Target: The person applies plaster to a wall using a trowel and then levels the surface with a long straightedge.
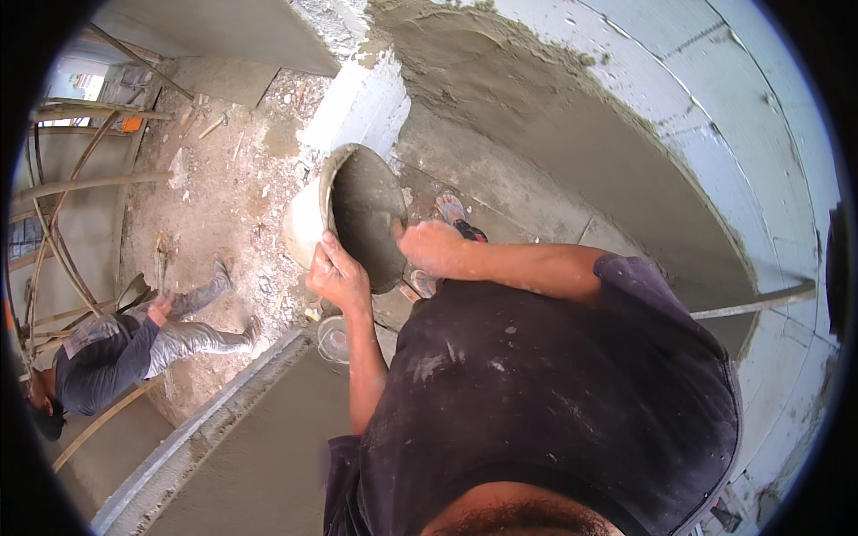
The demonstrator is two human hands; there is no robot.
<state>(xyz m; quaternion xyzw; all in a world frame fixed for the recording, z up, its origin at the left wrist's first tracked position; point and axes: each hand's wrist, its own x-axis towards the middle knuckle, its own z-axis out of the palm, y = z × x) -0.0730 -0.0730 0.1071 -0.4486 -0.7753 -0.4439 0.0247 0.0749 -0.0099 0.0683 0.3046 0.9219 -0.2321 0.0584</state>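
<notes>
A round metal pan (pixel 308 223) with wet grey mortar smeared inside is tipped up in front of my chest, its open face turned toward me. My left hand (pixel 338 275) grips the pan's lower left rim. My right hand (pixel 431 246) is closed over the pan's right rim, its fingers partly hidden against the mortar. A dark, dust-stained shirt (pixel 554 402) covers my body and fills the lower right of the view.
A curved wall (pixel 554 116) coated in fresh grey plaster rises behind the pan, with pale blocks (pixel 769 134) bare at right. My sandalled foot (pixel 451 210) stands below. Another person (pixel 125 348) crouches on rubble at left, near wooden poles (pixel 63 232). A metal straightedge (pixel 192 429) lies at lower left.
</notes>
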